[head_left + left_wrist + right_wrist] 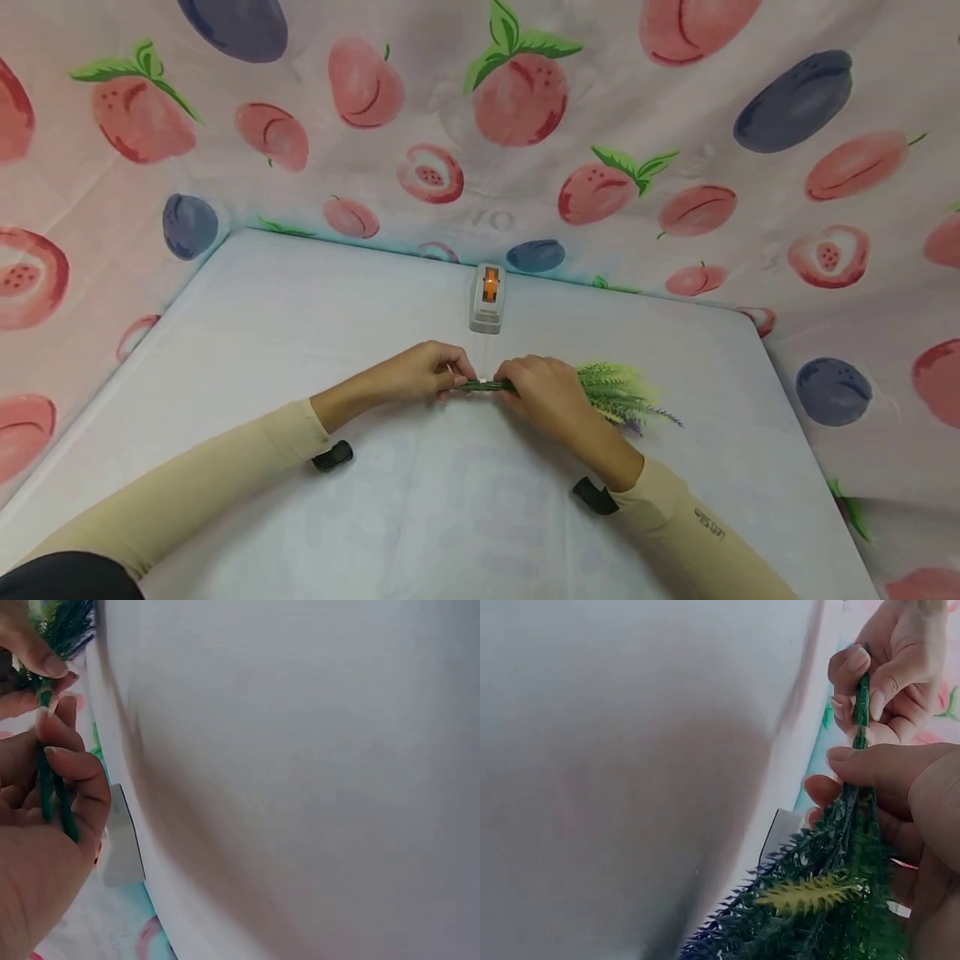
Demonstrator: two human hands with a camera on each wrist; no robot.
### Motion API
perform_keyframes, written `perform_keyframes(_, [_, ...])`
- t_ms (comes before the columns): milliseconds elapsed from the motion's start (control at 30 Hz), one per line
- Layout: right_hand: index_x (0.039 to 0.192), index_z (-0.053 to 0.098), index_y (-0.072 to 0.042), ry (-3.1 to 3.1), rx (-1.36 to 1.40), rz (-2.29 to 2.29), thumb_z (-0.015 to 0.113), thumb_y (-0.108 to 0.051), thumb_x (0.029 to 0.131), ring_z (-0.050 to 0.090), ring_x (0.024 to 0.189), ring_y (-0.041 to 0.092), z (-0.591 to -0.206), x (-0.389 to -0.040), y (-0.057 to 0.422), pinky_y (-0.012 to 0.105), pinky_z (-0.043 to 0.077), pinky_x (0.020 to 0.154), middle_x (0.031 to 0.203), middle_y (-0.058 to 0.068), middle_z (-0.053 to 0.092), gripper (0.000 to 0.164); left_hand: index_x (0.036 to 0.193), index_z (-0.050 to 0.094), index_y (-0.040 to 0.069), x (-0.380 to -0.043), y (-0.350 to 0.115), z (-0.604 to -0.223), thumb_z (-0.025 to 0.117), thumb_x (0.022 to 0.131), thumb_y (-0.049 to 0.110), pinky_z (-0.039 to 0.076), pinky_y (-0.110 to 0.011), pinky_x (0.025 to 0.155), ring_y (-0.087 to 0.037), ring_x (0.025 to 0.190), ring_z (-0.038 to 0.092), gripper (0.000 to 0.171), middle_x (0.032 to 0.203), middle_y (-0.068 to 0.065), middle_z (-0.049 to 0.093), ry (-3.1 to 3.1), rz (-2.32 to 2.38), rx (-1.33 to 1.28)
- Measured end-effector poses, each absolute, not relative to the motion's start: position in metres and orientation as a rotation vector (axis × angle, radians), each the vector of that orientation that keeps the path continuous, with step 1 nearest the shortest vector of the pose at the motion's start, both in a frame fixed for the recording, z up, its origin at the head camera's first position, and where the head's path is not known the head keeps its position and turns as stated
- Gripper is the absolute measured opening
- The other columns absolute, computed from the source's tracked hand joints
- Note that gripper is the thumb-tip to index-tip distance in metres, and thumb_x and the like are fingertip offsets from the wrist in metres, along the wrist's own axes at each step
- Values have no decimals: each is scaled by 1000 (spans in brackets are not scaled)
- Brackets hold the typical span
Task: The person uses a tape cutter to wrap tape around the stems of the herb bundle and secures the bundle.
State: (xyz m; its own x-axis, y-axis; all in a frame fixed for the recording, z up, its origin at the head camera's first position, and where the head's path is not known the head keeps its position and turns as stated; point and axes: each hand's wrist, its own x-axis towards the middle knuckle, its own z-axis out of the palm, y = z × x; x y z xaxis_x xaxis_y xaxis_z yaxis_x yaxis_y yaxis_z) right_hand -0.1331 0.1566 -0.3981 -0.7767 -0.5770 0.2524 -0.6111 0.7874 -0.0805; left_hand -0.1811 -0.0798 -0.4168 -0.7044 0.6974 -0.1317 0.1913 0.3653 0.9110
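A bunch of artificial flowers (617, 390), with green, yellowish and purple sprigs, lies sideways just above the table, its heads toward the right. My left hand (422, 372) pinches the bare green stems (46, 784) near their cut ends, thumb and fingers curled about them. Close to the flower heads, my right hand (546, 398) grips the same stems between thumb and fingers. Between the two hands a narrow, shiny, clear band (861, 737) that looks like tape goes around the stems. The right palm hides part of the bunch in the head view.
A grey tape dispenser (487, 315) with an orange roll core stands beyond the hands, near the table's back edge. The white-covered table (420, 517) meets fruit-printed cloth (435, 92) at the back and sides. Dark straps (332, 456) sit at both wrists.
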Motion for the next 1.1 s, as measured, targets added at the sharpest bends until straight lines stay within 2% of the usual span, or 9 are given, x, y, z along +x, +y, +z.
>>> perform_keyframes(133, [92, 78, -17, -2729, 957, 226, 87, -20, 81, 65, 71, 14, -399, -134, 160, 33, 53, 60, 85, -5, 70, 14, 104, 74, 10, -180, -81, -417, 62, 101, 8, 41, -24, 60, -17, 66, 54, 12, 79, -16, 64, 2134, 1288, 787])
perform_keyframes(300, [91, 80, -19, -2709, 990, 241, 87, -21, 82, 60, 68, 11, -400, -136, 163, 30, 49, 57, 84, -5, 64, 12, 109, 74, 8, -180, -84, -414, 65, 100, 12, 43, -25, 62, -21, 71, 56, 13, 85, -15, 67, 2131, 1249, 817])
perform_keyframes(500, [94, 81, -19, -2713, 1006, 245, 86, -20, 83, 61, 72, 12, -401, -136, 162, 31, 51, 60, 83, -5, 68, 12, 110, 76, 6, -182, -86, -411, 62, 101, 7, 41, -24, 62, -18, 72, 56, 16, 85, -14, 69, 2159, 1226, 824])
perform_keyframes(700, [96, 81, -19, -2764, 947, 228, 83, -21, 87, 68, 75, 14, -397, -135, 158, 34, 55, 65, 87, -5, 75, 10, 106, 77, 6, -183, -86, -411, 61, 101, 6, 46, -24, 64, -22, 76, 62, 16, 87, -11, 71, 2195, 1245, 810])
perform_keyframes(867, [94, 80, -21, -2801, 869, 237, 80, -21, 90, 69, 70, 14, -393, -136, 155, 35, 54, 61, 85, -6, 76, 5, 106, 75, 6, -182, -84, -410, 59, 102, 4, 54, -33, 70, -28, 81, 67, 17, 94, -12, 73, 2209, 1283, 807])
perform_keyframes(967, [94, 79, -20, -2801, 869, 231, 79, -21, 90, 68, 66, 14, -392, -137, 156, 34, 52, 58, 82, -6, 75, 4, 109, 74, 9, -183, -83, -410, 57, 102, 3, 55, -39, 72, -30, 82, 67, 19, 95, -11, 74, 2215, 1291, 818])
perform_keyframes(1100, [94, 78, -19, -2810, 871, 210, 78, -24, 91, 67, 64, 15, -393, -139, 157, 34, 51, 56, 79, -6, 75, 6, 111, 75, 12, -183, -83, -411, 64, 100, 6, 52, -33, 73, -23, 83, 64, 17, 101, -4, 74, 2237, 1253, 844])
